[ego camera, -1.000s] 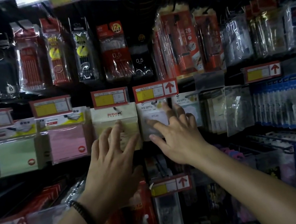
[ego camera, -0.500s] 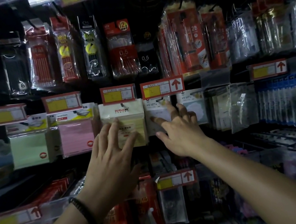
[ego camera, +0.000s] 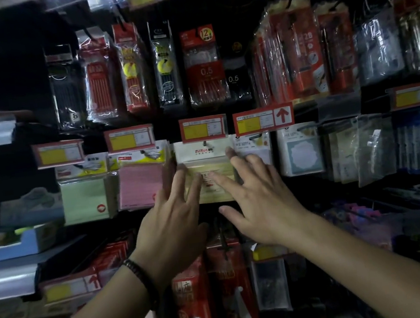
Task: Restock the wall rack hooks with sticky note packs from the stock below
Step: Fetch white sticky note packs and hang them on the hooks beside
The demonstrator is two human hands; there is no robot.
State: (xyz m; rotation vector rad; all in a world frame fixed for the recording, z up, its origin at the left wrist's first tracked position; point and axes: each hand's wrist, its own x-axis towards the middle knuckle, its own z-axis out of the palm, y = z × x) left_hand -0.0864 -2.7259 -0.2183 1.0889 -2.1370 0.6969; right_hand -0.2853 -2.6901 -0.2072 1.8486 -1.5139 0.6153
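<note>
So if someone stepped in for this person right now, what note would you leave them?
Left hand: open, fingers flat on the yellow sticky note pack.
Right hand: open, fingers spread on the same pack.
The pack hangs on its hook, beside the pink pack and green pack.
Neither hand holds new stock.
To do, likely: fetch more packs from below and hang them.

Right hand (ego camera: 261,202) moved off white pack (ego camera: 251,144) onto yellow pack (ego camera: 217,194); left hand (ego camera: 170,227) slid leftward.
</note>
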